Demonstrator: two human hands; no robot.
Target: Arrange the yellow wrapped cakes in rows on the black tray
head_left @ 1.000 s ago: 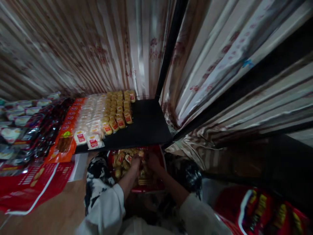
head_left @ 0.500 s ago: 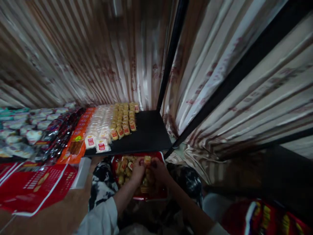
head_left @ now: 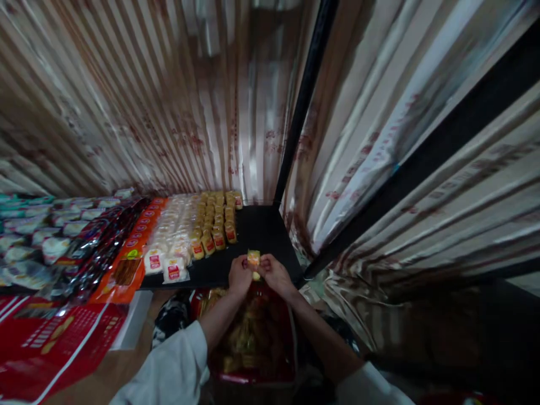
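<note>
Between both hands is a small yellow-wrapped snack pack [head_left: 253, 258], raised over the front edge of the black shelf [head_left: 264, 228]. My left hand [head_left: 240, 275] pinches its left side, and my right hand [head_left: 274, 274] pinches its right side. Just below the held pack shows another small yellowish piece, too blurred to name. Under my forearms sits a red-rimmed bag or tub [head_left: 253, 378] full of similar yellow packs. To the left on the shelf, yellow packs [head_left: 215, 228] stand in tight rows beside white-wrapped packs [head_left: 171, 236] with red labels.
An orange snack bag [head_left: 124, 264], dark shiny packets [head_left: 99, 242] and white packets [head_left: 54, 247] fill the shelf's left part. A red printed bag [head_left: 59, 337] hangs at the lower left. Black posts [head_left: 301, 107] and striped plastic sheeting [head_left: 189, 112] enclose the back and right.
Both hands have lifted the yellow snack pack up and forward, from over the red container to the shelf's front edge. The view has tilted slightly, so the shelf appears lower.
</note>
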